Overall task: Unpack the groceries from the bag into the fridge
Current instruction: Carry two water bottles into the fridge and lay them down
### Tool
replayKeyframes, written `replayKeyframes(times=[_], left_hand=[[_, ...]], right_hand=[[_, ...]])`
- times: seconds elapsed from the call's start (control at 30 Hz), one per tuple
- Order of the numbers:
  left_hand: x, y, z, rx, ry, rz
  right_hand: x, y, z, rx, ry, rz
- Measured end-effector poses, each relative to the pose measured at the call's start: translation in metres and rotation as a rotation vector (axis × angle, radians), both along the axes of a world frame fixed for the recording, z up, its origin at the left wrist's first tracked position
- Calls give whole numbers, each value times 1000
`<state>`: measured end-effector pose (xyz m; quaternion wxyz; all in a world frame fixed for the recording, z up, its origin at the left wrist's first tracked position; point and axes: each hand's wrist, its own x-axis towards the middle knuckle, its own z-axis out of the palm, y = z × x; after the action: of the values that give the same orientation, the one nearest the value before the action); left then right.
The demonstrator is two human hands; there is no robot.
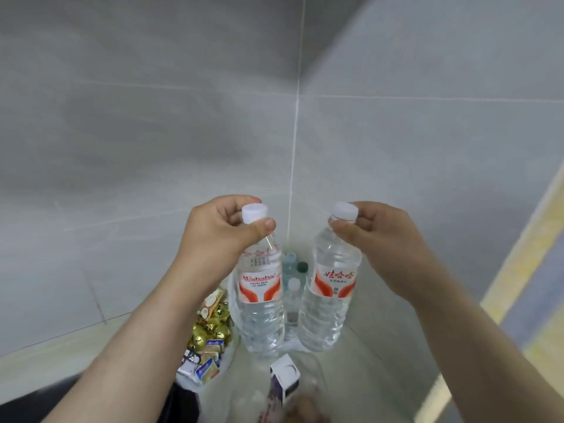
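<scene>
Soft even light, wide-angle bending at edges, slight blur throughout.

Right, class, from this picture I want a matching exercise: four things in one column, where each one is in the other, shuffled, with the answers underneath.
Things
1. Wahaha-lettered bottle
2. tilted bottle
3. gold sweets
4. white box

Places
A. low down, left of both held bottles
B. held by the neck in the right hand
C. bottom of the picture, beneath the held bottles
D. held by the neck in the left hand

Pairs: 1-D, 2-B, 3-A, 4-C
</scene>
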<state>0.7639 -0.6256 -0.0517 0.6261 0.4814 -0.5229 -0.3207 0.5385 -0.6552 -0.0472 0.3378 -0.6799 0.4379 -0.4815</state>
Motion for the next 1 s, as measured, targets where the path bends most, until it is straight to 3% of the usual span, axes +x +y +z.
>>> replayKeyframes(times=[0.33, 0.7, 1.0], left_hand=[[-71, 37, -25, 86, 58, -286], [-216, 100, -25, 99, 37, -645], [-342, 189, -18, 108, -33, -908]], right_hand=[[-72, 112, -20, 41, -24, -290], [-179, 253, -21, -33, -186, -672], [-275, 381, -21, -25, -212, -906]])
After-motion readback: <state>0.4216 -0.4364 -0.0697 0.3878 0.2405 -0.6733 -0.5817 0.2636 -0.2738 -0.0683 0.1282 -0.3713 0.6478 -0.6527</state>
